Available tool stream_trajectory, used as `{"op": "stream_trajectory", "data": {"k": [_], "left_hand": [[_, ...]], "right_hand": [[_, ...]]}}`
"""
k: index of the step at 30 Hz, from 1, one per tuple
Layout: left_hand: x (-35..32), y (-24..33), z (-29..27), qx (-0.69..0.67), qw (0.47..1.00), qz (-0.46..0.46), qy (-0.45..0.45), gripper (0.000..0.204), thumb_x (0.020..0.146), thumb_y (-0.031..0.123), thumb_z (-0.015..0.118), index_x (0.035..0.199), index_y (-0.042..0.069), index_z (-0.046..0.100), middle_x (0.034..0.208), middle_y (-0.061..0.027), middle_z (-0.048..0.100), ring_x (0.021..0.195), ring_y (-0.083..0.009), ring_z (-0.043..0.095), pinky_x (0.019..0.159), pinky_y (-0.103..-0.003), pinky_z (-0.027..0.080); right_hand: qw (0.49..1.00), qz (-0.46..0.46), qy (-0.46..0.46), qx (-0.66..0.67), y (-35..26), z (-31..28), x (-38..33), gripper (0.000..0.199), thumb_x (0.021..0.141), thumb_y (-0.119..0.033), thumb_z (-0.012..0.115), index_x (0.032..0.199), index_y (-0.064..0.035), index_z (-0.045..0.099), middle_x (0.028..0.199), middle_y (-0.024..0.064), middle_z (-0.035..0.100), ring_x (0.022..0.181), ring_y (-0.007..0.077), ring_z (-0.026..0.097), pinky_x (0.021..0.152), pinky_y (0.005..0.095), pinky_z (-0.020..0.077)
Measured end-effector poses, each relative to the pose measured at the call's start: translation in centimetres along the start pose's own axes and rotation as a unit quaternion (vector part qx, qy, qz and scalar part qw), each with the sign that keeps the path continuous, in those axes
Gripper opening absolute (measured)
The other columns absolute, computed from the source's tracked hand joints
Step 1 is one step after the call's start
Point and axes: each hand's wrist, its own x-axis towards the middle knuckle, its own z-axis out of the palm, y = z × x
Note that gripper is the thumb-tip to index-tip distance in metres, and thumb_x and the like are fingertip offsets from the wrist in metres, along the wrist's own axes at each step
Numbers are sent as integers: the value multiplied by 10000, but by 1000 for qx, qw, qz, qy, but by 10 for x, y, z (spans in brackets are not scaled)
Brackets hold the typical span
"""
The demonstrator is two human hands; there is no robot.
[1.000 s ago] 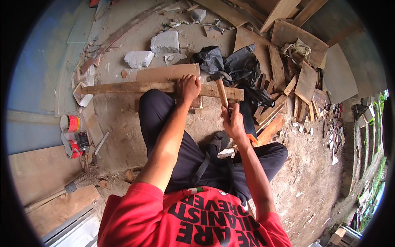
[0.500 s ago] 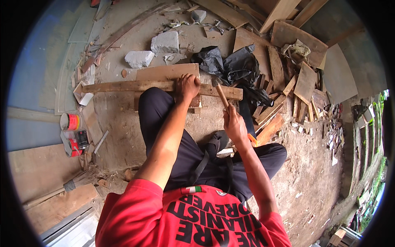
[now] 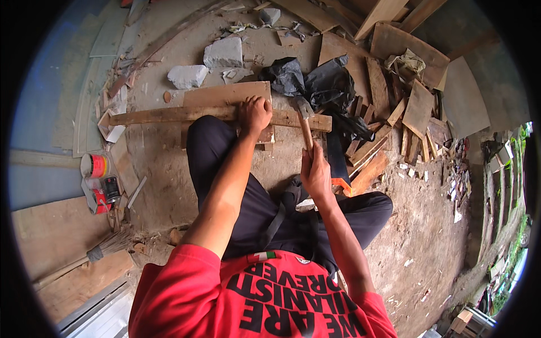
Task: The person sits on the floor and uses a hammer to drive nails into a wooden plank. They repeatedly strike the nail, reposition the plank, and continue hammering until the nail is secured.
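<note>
A long wooden plank (image 3: 169, 115) lies crosswise in front of me, over a board (image 3: 222, 94) on the ground. My left hand (image 3: 256, 115) is wrapped round the plank right of its middle. In my right hand (image 3: 316, 173) is a hammer (image 3: 306, 127), gripped by its wooden handle. The hammer's metal head is over the plank near its right end; whether it touches the wood I cannot tell. Close to my right wrist, an orange-handled saw (image 3: 341, 185) lies partly hidden, its dark blade running toward the plank.
Black plastic sheeting (image 3: 329, 84) lies beyond the plank's right end. Scrap wood (image 3: 417, 112) is heaped at the right. Two pale blocks, one a concrete block (image 3: 223, 53), sit farther off. Cans (image 3: 94, 166) and a stick broom (image 3: 112, 245) are at the left.
The hammer head has shifted slightly right and down along the plank, and the hammer stands more upright in view. My left hand keeps its hold; the whole view has shifted slightly.
</note>
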Motion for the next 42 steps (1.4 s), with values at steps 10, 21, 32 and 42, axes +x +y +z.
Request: {"op": "stream_trajectory", "data": {"k": [10,21,32,42], "left_hand": [[0,4,-2,18,999,-12,-33,234,858,263,574,759,69,660,896,-103,691,920,-314,627,838,-455,460],[2,5,-3,3,1000,3,-11,229,855,259,579,747,71,653,871,-109,685,898,-319,628,812,-463,463],[1,5,3,7,1000,12,2,230,855,254,581,745,66,654,867,-117,683,893,-325,625,814,-461,463],[1,-3,11,-8,999,19,33,226,860,252,585,741,66,634,877,-113,672,891,-331,614,815,-454,459]], "right_hand": [[998,46,-25,-20,7,-1,-1,372,974,-155,538,1300,-14,427,806,289,645,718,484,629,566,536,503],[998,42,31,27,17,13,-15,271,1005,-185,505,1206,-12,452,684,254,611,593,431,629,474,499,419],[803,365,35,469,-16,69,-24,320,1050,-401,409,1146,-96,407,697,13,430,454,108,415,387,286,395],[811,371,-5,452,-35,73,-23,234,1056,-347,411,1024,-115,404,660,-10,406,430,103,395,368,276,364]]}}
